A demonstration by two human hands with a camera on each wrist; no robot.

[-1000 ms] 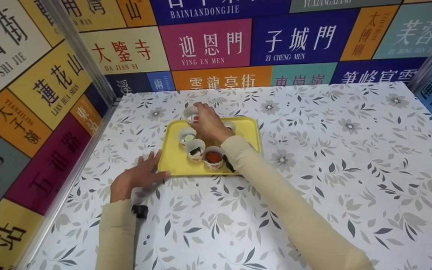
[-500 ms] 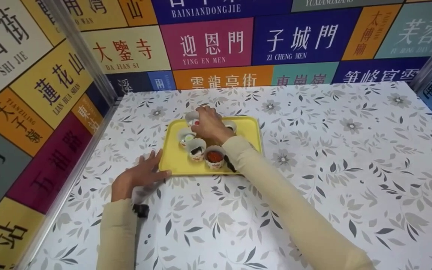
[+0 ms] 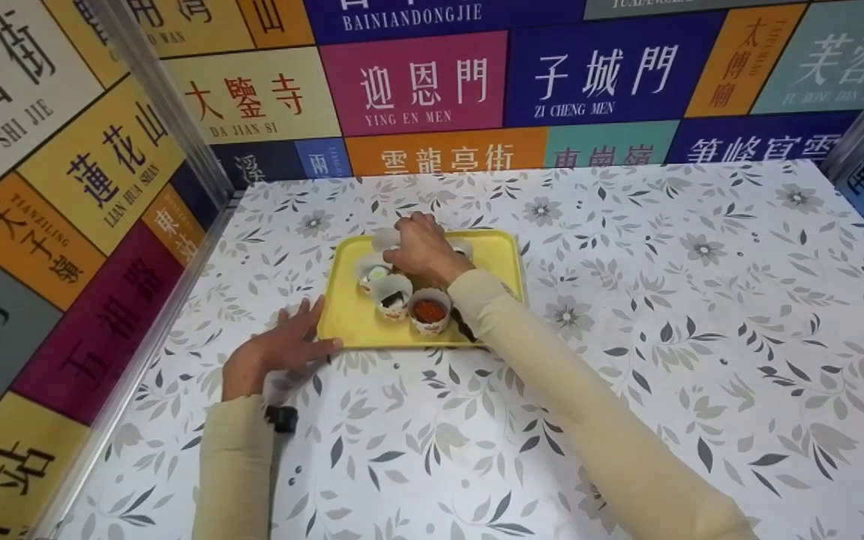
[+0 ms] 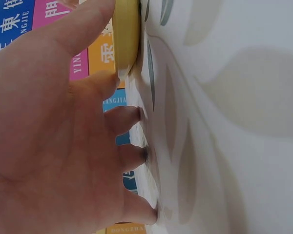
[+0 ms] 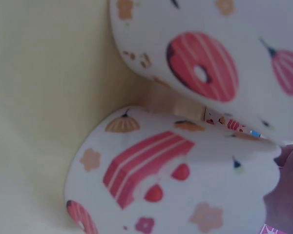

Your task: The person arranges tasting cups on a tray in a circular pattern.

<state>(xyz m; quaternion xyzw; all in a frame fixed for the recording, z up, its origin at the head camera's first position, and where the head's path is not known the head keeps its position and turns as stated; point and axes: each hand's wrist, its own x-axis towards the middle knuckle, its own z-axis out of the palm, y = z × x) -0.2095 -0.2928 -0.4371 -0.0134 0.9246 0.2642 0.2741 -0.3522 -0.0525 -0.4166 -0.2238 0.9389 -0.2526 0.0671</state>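
My right hand (image 3: 426,249) pinches a white paper baking cup (image 3: 385,239) at the back left of the yellow tray (image 3: 353,330); the hand covers part of it. My left hand (image 3: 288,346) lies at the tray's left edge, thumb at the front corner, fingers spread on the tablecloth. In the left wrist view, the thumb and index finger touch the tray's rim (image 4: 128,36). Several more cups stand on the tray: one with an egg-like item (image 3: 373,271), one with a black-and-white piece (image 3: 391,300), one with red-orange contents (image 3: 430,311), and another (image 3: 462,247) partly behind the right hand.
The right wrist view shows printed cups close up: a cake-slice cup (image 5: 166,170) below a doughnut cup (image 5: 224,48). A floral tablecloth (image 3: 664,337) surrounds the tray. Sign-covered walls (image 3: 413,82) bound the table at the back and sides.
My right hand has come slightly down and right, lowering the cup from over the tray's back edge onto its back left part. The left hand has stayed at the tray edge.
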